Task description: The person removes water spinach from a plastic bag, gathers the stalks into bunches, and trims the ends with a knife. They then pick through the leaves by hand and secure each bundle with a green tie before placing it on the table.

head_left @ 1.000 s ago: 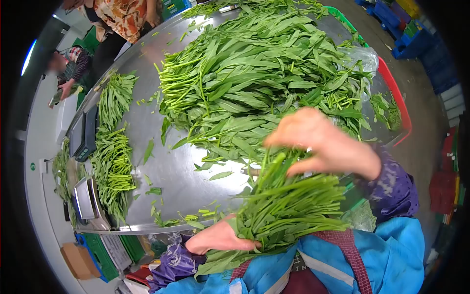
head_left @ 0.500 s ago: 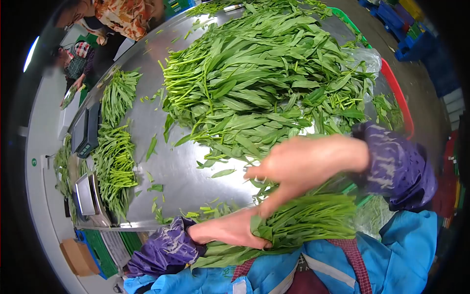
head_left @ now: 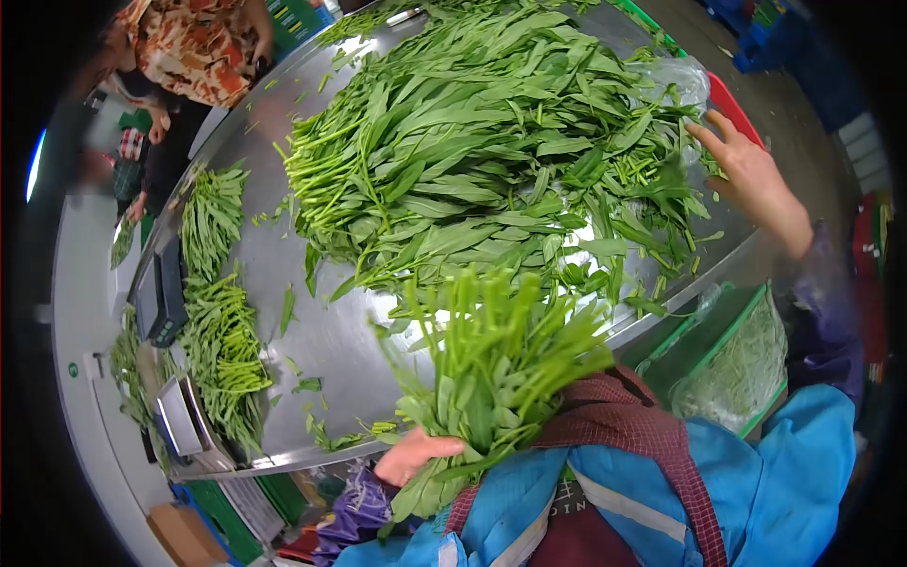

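Note:
My left hand (head_left: 416, 455) grips the leafy lower part of a bunch of water spinach (head_left: 491, 364) close to my chest, its pale cut stems pointing up and away. Over at the right side of the metal table (head_left: 345, 354), my right hand (head_left: 751, 180) is empty with its fingers apart. Its fingertips are right at the edge of a large heap of water spinach (head_left: 472, 151), just below a clear plastic bag (head_left: 678, 80). Loose leaves and short stem pieces lie beside the heap.
Along the left edge are bunches of greens (head_left: 227, 350), a dark scale (head_left: 162, 293) and a second scale (head_left: 179, 416). A green crate (head_left: 727, 335) with plastic-lined greens stands at my right. A red rim (head_left: 732, 109) shows behind my right hand. Other people (head_left: 184, 47) stand at the far left.
My left hand has turned the bunch from lying sideways to stems up. My right hand has left the bunch and moved up and right to the heap's far right edge, fingers spreading.

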{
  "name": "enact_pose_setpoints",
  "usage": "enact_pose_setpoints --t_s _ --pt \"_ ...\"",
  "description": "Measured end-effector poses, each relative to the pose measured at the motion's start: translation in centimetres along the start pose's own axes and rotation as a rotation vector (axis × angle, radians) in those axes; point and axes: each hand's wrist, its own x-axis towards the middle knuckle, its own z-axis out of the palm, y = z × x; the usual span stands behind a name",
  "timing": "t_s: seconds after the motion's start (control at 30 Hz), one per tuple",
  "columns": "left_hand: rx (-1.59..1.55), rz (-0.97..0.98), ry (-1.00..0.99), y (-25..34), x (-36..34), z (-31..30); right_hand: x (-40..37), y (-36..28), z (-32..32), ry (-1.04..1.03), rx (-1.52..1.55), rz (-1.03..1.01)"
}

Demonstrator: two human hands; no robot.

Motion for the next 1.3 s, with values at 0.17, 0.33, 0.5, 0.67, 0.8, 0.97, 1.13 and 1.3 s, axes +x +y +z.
enact_pose_setpoints --t_s 0.17,0.33,0.5,0.67,0.8,0.97,1.13,1.3 --pt "-0.344 0.095 -0.04 -3.2 0.3 -2.1 -1.4 -6.2 2.1 -0.182 0.826 0.196" --pt "-0.405 0.022 -0.039 -4.6 1.2 -3.9 -2.4 -13.0 5.5 -0.295 1.061 -0.143" --pt "-0.582 0.087 -0.102 -4.1 1.1 -2.6 -2.8 -19.4 8.7 -0.348 0.86 -0.225" --pt "-0.608 0.091 -0.094 -4.1 0.6 -2.7 0.5 -12.8 5.1 -0.078 0.996 -0.166" --pt "-0.564 0.173 -0.118 -3.9 0.3 -2.5 2.4 -4.7 2.1 -0.126 0.732 0.203" --pt "-0.523 0.215 -0.075 -3.7 -0.2 -2.2 -1.2 -3.6 4.7 0.044 0.001 0.182" --pt "-0.286 0.168 0.028 -1.4 -1.0 -1.4 -2.4 -14.4 7.8 -0.464 1.239 0.067" --pt "0.006 0.225 0.014 -0.4 -1.3 -0.7 -0.3 -19.7 7.0 -0.233 1.451 -0.184"
